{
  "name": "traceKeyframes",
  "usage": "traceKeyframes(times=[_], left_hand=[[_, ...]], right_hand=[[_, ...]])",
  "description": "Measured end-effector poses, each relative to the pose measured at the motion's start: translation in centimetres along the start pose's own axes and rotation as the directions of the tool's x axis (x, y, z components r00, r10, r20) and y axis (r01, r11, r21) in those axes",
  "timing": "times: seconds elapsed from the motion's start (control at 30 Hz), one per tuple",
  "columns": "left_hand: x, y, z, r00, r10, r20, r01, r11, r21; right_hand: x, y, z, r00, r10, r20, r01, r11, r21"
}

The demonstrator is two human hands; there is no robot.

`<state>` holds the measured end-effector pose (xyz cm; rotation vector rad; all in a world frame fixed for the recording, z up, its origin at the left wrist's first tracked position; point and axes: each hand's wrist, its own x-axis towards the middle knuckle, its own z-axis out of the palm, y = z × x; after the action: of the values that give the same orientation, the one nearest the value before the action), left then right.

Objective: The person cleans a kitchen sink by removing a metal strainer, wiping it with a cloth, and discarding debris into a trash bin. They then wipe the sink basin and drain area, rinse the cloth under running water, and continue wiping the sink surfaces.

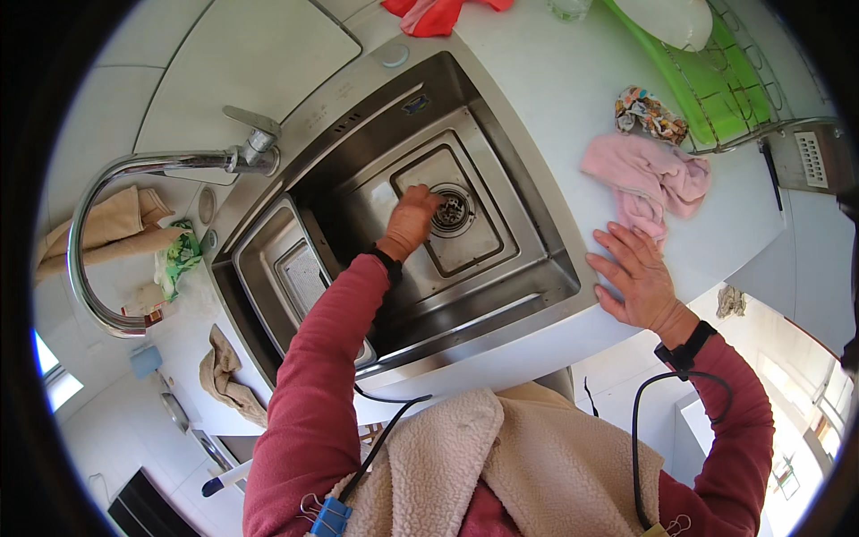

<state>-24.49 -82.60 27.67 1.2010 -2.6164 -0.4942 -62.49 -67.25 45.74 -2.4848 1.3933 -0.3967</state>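
My left hand (411, 220) reaches down into a stainless steel sink (537, 268). Its curled fingertips are at the left rim of the round drain strainer (451, 211), and whether they pinch anything is hidden. Dark bits show in the strainer. My right hand (634, 278) rests palm down on the white countertop (537, 87) at the sink's right edge, fingers spread. Just beyond its fingertips lies a crumpled pink cloth (647, 171).
A metal basin insert (251, 250) fills the sink's left end, under a curved chrome faucet (87, 201). Behind the pink cloth are a patterned cloth (647, 114) and a wire rack (745, 137) with a green tray (721, 101). A brown cloth (225, 369) lies at the left.
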Motion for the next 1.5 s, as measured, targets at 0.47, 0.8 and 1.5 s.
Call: traceKeyframes(times=[0.47,0.8,1.5], left_hand=[[-3.2,2.6,1.8,0.876,-0.467,0.12,0.44,0.876,0.199],[-0.7,7.5,6.3,0.96,-0.223,0.167,0.257,0.94,-0.222],[4.8,0.9,4.4,0.996,-0.072,0.053,0.059,0.975,0.214]], right_hand=[[0.0,0.1,-0.2,1.0,-0.006,-0.018,0.007,1.0,0.025],[0.2,0.0,-0.2,1.0,-0.003,-0.002,0.003,1.0,0.017],[0.2,0.2,-0.1,0.999,0.003,0.036,-0.003,1.0,0.009]])
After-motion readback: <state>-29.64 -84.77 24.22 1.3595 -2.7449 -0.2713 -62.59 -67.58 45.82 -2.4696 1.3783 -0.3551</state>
